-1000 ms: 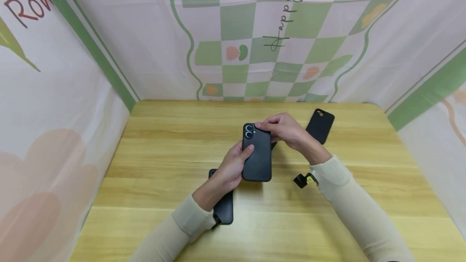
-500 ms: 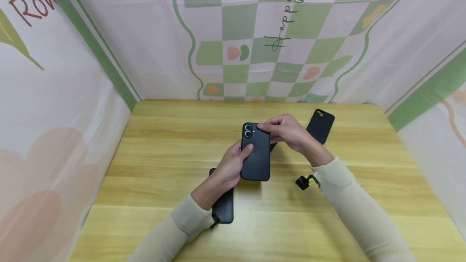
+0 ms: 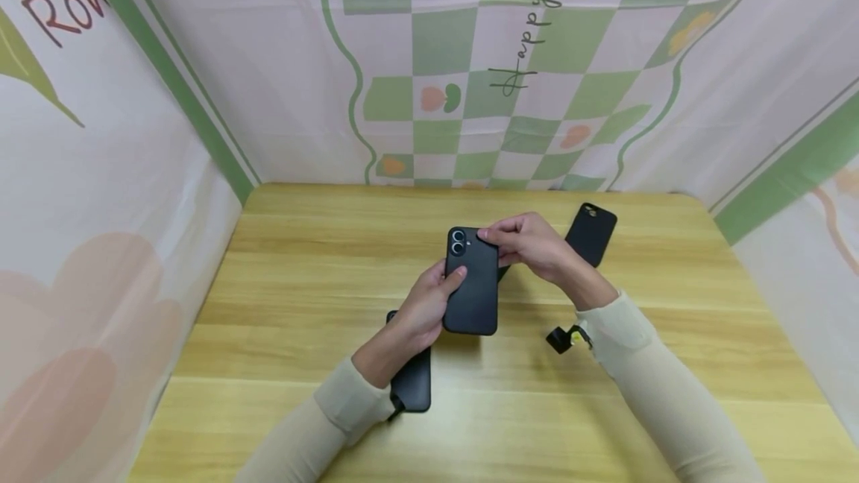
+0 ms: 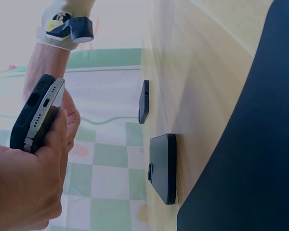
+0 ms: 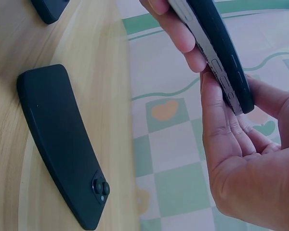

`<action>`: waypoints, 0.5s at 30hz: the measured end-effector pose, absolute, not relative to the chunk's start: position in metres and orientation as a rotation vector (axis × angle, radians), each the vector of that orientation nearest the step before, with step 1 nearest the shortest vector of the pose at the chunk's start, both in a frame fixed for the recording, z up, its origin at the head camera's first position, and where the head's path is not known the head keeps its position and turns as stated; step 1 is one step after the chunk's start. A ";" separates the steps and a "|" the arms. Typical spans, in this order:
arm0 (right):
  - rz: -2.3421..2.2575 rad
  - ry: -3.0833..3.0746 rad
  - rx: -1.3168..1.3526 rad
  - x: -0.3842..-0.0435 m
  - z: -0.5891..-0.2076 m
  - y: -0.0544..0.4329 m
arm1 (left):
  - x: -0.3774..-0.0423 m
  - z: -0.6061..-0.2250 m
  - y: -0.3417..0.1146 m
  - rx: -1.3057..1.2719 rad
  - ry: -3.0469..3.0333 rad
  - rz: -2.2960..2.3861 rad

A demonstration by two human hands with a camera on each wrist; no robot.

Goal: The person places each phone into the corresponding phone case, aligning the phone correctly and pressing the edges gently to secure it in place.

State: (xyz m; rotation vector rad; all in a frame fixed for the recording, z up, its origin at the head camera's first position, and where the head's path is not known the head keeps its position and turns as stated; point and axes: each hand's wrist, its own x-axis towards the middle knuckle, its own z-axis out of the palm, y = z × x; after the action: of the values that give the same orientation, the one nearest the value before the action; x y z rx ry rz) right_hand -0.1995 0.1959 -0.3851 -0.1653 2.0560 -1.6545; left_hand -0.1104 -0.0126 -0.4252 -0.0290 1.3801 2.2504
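Note:
A smartphone [image 3: 472, 297] with a black case [image 5: 221, 43] against its back is held above the table between both hands. Along its bottom and side the silver frame [image 4: 42, 108] stands exposed beside the case wall. My left hand [image 3: 424, 304] grips the left edge, thumb across the case back and fingers underneath. At the top right corner, my right hand [image 3: 530, 244] pinches phone and case together, thumb on the back and fingers on the screen side. Two round lenses show through the case's camera opening.
Beneath my left forearm lies another black phone [image 3: 414, 382]. A black phone case [image 3: 592, 235] lies at the back right of the wooden table [image 3: 322, 229]. A dark object [image 3: 504, 271] is mostly hidden behind the held phone. Patterned cloth [image 3: 443, 43] hangs behind.
Both hands keep the same grip on the phone and case. Only a slight shift shows, with my right wrist a little lower and to the right.

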 end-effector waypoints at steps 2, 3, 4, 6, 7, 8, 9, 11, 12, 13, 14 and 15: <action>-1.656 2.051 -0.164 -0.199 -0.385 0.196 | -0.110 -0.426 -0.013 -0.019 1.377 2.250; -1.658 2.049 -0.163 -0.199 -0.385 0.196 | -0.110 -0.426 -0.013 -0.015 1.375 2.250; -1.661 2.046 -0.159 -0.198 -0.385 0.196 | -0.110 -0.426 -0.013 -0.012 1.374 2.250; -1.667 2.042 -0.154 -0.198 -0.386 0.196 | -0.110 -0.426 -0.013 -0.010 1.369 2.247; -1.669 2.040 -0.151 -0.198 -0.386 0.196 | -0.110 -0.426 -0.013 -0.011 1.369 2.246; -1.671 2.039 -0.151 -0.198 -0.385 0.196 | -0.110 -0.426 -0.014 -0.012 1.370 2.247; -1.673 2.038 -0.150 -0.197 -0.385 0.196 | -0.110 -0.426 -0.014 -0.016 1.371 2.245; -1.675 2.034 -0.152 -0.197 -0.385 0.196 | -0.110 -0.426 -0.014 -0.019 1.374 2.246; -1.675 2.032 -0.153 -0.197 -0.385 0.196 | -0.110 -0.426 -0.014 -0.019 1.378 2.248; -1.674 2.032 -0.156 -0.197 -0.384 0.196 | -0.110 -0.426 -0.014 -0.023 1.380 2.248; -1.674 2.031 -0.159 -0.197 -0.384 0.196 | -0.110 -0.426 -0.014 -0.024 1.383 2.248; -1.672 2.030 -0.161 -0.197 -0.384 0.196 | -0.110 -0.426 -0.015 -0.026 1.386 2.247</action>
State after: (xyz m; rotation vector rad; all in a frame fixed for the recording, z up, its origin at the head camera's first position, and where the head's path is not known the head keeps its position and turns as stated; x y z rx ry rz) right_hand -0.1969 0.1961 -0.3841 -0.1610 2.0302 -1.6717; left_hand -0.1101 -0.0145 -0.4263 -0.0255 1.3864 2.2466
